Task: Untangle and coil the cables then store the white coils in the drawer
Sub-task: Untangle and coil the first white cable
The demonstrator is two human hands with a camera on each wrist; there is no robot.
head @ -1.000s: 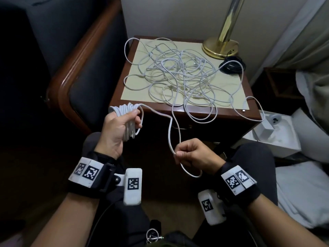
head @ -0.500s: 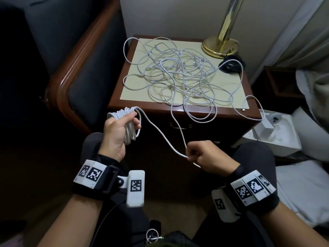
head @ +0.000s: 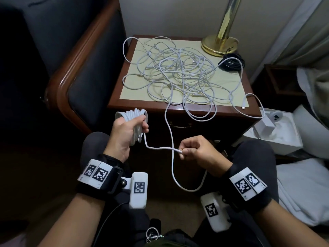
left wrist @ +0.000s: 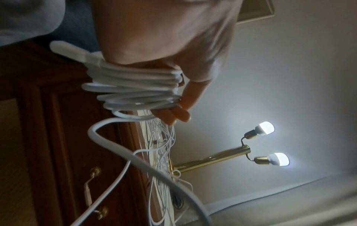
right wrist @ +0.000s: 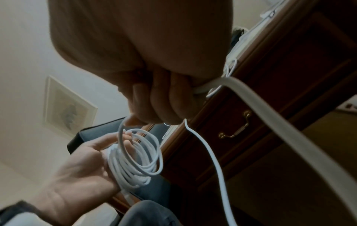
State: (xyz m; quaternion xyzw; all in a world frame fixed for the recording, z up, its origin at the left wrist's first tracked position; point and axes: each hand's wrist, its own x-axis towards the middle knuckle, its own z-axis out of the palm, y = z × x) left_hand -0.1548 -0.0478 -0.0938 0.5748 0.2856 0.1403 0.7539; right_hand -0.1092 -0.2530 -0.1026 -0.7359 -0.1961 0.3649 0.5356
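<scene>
1. Left hand (head: 127,134) grasps a white coil (head: 135,122) of several loops, thumb over the top; held just in front of the nightstand (head: 178,111), below its front-left corner.
2. Right hand (head: 197,151) is clenched, pinching the white cable (head: 160,148) that runs from the coil; held in front of the nightstand, lower than its top.
3. From the right hand the cable drops in a slack loop, then rises over the nightstand's front edge.
4. Tangled white cables (head: 179,77) lie spread across the nightstand top; some loops hang over the front edge.
5. Black coiled cable (head: 231,64) sits at the nightstand's back right, just beside the brass lamp base (head: 219,45).
6. Drawer (right wrist: 251,122) in the nightstand's front is closed; brass handle (right wrist: 234,128) visible.
</scene>
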